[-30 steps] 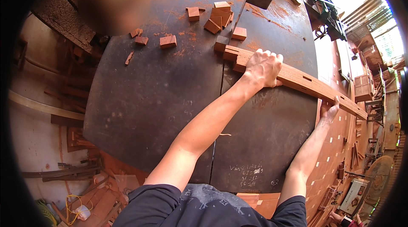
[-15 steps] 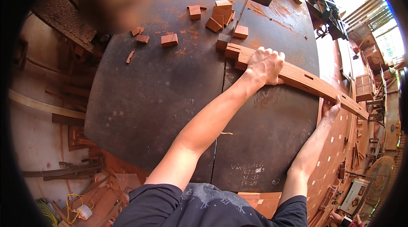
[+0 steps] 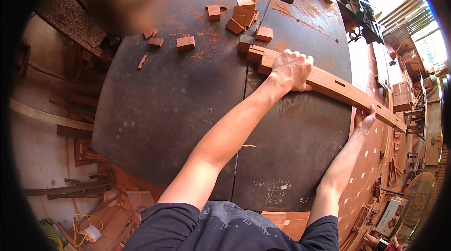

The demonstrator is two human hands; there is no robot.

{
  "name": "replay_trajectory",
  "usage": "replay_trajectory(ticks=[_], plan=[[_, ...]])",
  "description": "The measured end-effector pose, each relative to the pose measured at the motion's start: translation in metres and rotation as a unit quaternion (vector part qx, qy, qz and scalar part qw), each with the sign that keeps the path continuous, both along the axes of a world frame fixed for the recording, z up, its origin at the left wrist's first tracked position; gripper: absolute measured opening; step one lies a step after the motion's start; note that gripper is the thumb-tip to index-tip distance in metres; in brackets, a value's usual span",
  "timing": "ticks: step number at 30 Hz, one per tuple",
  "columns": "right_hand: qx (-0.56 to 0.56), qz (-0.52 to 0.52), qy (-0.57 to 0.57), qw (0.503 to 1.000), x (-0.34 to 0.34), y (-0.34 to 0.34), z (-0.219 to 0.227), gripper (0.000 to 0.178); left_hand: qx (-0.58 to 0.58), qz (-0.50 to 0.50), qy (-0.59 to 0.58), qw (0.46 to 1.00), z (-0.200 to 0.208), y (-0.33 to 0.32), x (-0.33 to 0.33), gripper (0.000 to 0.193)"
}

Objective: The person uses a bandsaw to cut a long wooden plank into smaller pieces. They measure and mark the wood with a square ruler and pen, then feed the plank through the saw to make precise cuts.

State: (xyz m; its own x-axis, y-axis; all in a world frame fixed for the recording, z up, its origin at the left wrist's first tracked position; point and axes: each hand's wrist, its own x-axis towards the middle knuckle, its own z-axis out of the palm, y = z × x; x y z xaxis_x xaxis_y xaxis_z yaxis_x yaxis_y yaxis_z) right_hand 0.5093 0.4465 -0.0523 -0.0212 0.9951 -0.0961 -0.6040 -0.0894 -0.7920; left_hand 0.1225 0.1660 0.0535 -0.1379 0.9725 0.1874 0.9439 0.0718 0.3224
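At the blade [image 3: 261, 22], the beam [image 3: 329, 82] has barely shifted, suggesting slow feed; my left hand [image 3: 292, 69] clamps it, right hand [image 3: 364, 120] closure unclear.

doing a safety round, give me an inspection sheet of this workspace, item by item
Surface: dark table, sawdust on its far part
Workpiece: slotted wooden beam, notched end at the thin saw blade; contact cannot be told
Clutter: small wood blocks, some heaped near the blade
Hands: left hand clasps the beam from above; right hand holds it farther right, fingers partly hidden
Cables: yellow cord lower left, kind unclear
Surroundings: tiled floor right of the table
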Motion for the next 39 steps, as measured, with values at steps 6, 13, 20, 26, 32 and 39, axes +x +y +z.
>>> replay_trajectory(ticks=[6, 13, 20, 26, 32, 39], plan=[[-0.004, -0.007, 0.004, 1.0, 0.004, 0.004, -0.001, 0.033, -0.001, -0.001, -0.007, 1.0, 0.002, 0.002, 0.0, 0.067], [-0.006, 0.001, 0.008, 1.0, -0.003, -0.005, 0.006, 0.036, -0.02, 0.006, -0.023, 1.0, 0.004, 0.002, 0.0, 0.067], [-0.013, -0.024, -0.007, 1.0, -0.014, -0.014, 0.013, 0.039, -0.03, 0.012, -0.027, 0.999, 0.006, 0.0, 0.0, 0.069], [0.007, 0.013, -0.031, 0.999, -0.009, -0.012, 0.012, 0.04, -0.027, 0.01, -0.028, 0.999, 0.005, 0.001, 0.0, 0.07], [0.001, -0.004, -0.025, 1.0, -0.01, -0.011, 0.01, 0.04, -0.021, 0.006, -0.019, 1.0, 0.005, 0.003, -0.002, 0.07], [-0.01, -0.023, -0.018, 1.0, -0.01, -0.013, 0.012, 0.039, -0.023, -0.002, -0.023, 0.999, 0.004, 0.003, -0.002, 0.068]])
